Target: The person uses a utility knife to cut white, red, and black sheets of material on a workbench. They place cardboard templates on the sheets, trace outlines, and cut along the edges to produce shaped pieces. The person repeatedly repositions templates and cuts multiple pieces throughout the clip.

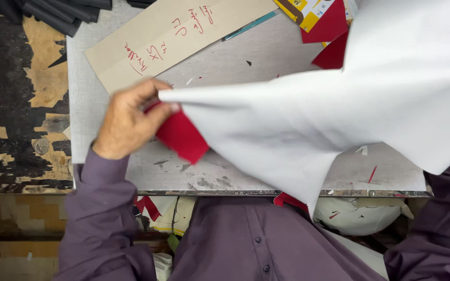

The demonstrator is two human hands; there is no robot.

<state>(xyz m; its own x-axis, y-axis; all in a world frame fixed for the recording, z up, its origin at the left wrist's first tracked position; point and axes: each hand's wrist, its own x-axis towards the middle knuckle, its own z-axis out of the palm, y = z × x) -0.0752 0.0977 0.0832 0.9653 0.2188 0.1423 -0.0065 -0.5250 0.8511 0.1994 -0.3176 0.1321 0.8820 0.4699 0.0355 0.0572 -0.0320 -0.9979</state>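
Left hand [126, 125] is pinching closed on the corner of a large white sheet [339, 104], thumb and fingers curling around the pointed tip. The sheet is looking matte and stiff-soft, like fabric backing or thin lining; it is lifting off the counter [266, 57] and billowing in broad folds across the right half of the view, its lower point hanging past the counter's front edge. Under the same grip a red piece [182, 136] is showing, felt-like, flat, with a squared corner pointing down and right; it appears to be the reverse face or a layer of the white sheet, though I cannot tell which.

Right hand is not showing; only a purple sleeve [444, 224] at the lower right edge, so its grip is not readable.

Counter is a grey, scuffed slab with a metal-trimmed front edge, dotted with small red and white offcuts. At the top a long tan cardboard strip [167, 36] with red handwriting is lying at a slant, creased along its length. A thin teal pen-like stick [250, 26] is lying just beside it. More red pieces [332, 31] and a yellow printed card [308, 10] are sitting at the top right, partly under the white sheet. Dark folded strips [53, 13] are stacked at top left, over a worn, peeling wooden surface [22, 104].
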